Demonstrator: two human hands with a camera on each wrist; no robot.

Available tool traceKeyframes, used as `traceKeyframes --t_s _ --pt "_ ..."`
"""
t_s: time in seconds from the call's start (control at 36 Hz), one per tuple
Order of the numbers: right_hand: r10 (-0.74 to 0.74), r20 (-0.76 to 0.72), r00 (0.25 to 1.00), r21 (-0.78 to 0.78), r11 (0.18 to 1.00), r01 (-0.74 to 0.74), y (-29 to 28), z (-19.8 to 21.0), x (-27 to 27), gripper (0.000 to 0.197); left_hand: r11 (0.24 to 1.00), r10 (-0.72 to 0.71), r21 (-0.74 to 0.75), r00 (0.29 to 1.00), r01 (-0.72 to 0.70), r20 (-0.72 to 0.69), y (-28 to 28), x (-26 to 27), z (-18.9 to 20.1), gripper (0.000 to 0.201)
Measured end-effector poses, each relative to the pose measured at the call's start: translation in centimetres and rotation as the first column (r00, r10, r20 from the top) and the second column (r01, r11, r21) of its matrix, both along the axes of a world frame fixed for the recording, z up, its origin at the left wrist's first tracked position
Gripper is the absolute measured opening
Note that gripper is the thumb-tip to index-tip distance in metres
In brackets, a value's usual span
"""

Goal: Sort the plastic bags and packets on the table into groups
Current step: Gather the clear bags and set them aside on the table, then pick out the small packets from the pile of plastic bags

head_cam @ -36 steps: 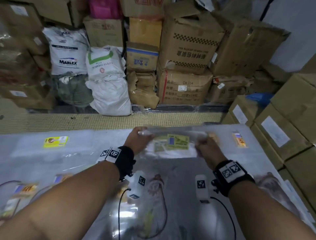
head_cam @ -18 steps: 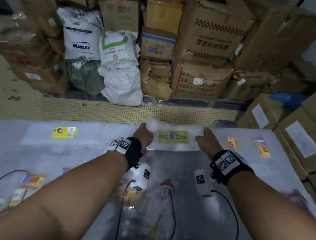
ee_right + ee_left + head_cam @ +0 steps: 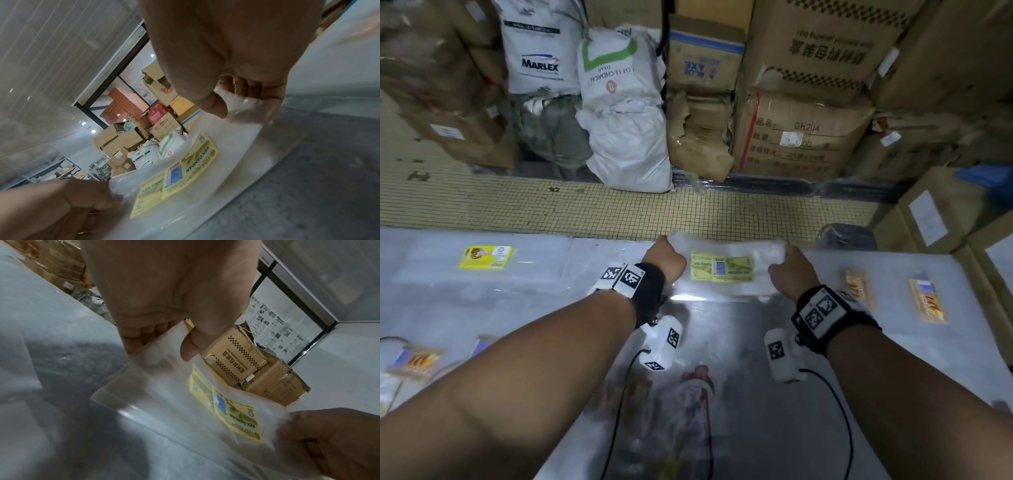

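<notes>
A stack of clear plastic bags with a yellow-green "Kek Pandan" label (image 3: pixel 722 267) (image 3: pixel 236 415) (image 3: pixel 174 173) lies at the table's far edge. My left hand (image 3: pixel 666 258) (image 3: pixel 174 331) pinches its left end between thumb and fingers. My right hand (image 3: pixel 789 270) (image 3: pixel 242 97) pinches its right end the same way. Its lower edge lies on the table (image 3: pixel 739 342). A yellow-labelled bag (image 3: pixel 485 257) lies far left. Orange-labelled bags (image 3: pixel 856 287) (image 3: pixel 928 301) lie at the right, and another orange-labelled one (image 3: pixel 417 361) at the near left.
Beyond the table's far edge is a tiled floor (image 3: pixel 517 205), then white sacks (image 3: pixel 626 113) and stacked cardboard boxes (image 3: pixel 798 133). More boxes (image 3: pixel 941 219) crowd the table's right side. Camera cables (image 3: pixel 839 411) trail over the near middle of the table.
Both hands carried the labelled bag stack forward and lowered it toward the table's far edge. The head view tilted down and shifted left.
</notes>
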State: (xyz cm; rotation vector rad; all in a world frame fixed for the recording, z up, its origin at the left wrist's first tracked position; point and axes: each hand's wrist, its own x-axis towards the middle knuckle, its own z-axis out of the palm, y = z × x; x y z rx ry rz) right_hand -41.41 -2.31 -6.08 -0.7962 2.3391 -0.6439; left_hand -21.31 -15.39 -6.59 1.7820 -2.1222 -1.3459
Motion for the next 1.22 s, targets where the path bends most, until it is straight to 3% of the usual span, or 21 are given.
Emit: traceKeyframes --t_s 0.17,0.39,0.61,0.83,0.94,1.03,1.14,1.22 --pt "0.018 -0.026 0.999 0.130 0.991 -0.014 0.0 -0.7 -0.3 0.047 0.997 -0.030 -0.066 0.985 0.041 0.172 -0.2 0.0 -1.0 0.041" --pt "0.055 -0.066 0.996 0.132 0.990 -0.046 0.5 -0.6 -0.4 0.045 0.993 0.013 -0.120 0.977 0.012 0.212 0.5 0.4 0.7 0.046" --pt "0.059 -0.203 0.977 0.016 0.998 -0.057 0.8 1.5 1.5 0.042 0.996 0.004 -0.084 0.996 0.004 0.094 2.3 2.6 5.2 0.051" --pt "0.207 -0.193 0.959 -0.142 0.961 -0.236 0.9 3.9 5.9 0.030 0.998 0.020 -0.061 0.998 -0.023 -0.058 4.5 7.7 9.2 0.007" --pt "0.248 -0.146 0.958 -0.184 0.944 -0.273 1.5 4.9 9.1 0.024 0.999 -0.002 -0.052 0.994 -0.004 -0.107 5.4 10.9 10.5 0.015" --pt "0.298 -0.143 0.944 -0.167 0.933 -0.320 2.1 5.6 11.5 0.019 0.998 -0.027 -0.058 0.995 0.021 -0.094 5.8 13.5 10.8 0.006" --pt "0.307 -0.104 0.946 -0.126 0.939 -0.319 3.0 6.4 15.2 0.027 0.997 -0.026 -0.069 0.995 0.019 -0.100 6.1 17.2 10.5 0.017" --pt "0.296 -0.104 0.949 -0.101 0.947 -0.306 3.7 6.6 18.1 0.028 0.998 -0.017 -0.060 0.993 0.010 -0.120 6.3 20.2 9.8 0.013"
